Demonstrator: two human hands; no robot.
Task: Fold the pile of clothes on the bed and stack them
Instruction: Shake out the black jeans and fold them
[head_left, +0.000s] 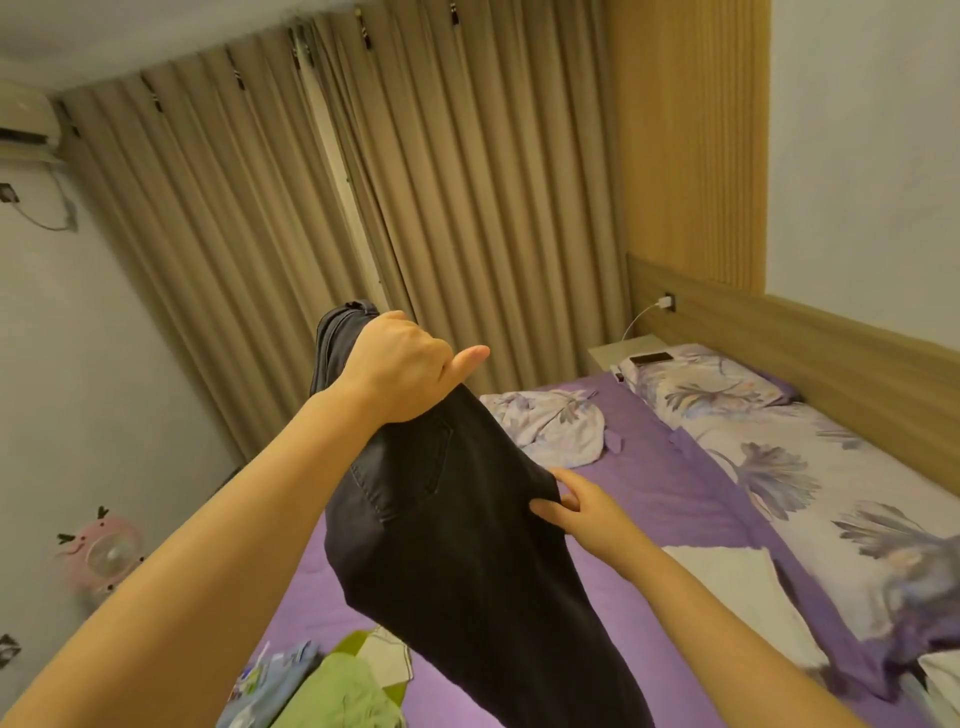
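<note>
A pair of dark grey jeans (457, 545) hangs in the air above the purple bed sheet (665, 499). My left hand (400, 369) is raised high and grips the waistband, thumb sticking out. My right hand (576, 512) pinches the jeans' right edge lower down, near the seat. A back pocket faces me. At the bottom left lies a pile with a green garment (343, 691) and a light blue one (275, 680). A folded white cloth (737, 592) rests on the bed to the right.
A crumpled floral cloth (550, 421) lies further up the bed. Floral pillows (711, 387) line the wooden headboard (831, 358). A phone (650, 357) sits on the nightstand. Beige curtains (363, 218) hang behind. A pink fan (104, 553) stands at the left wall.
</note>
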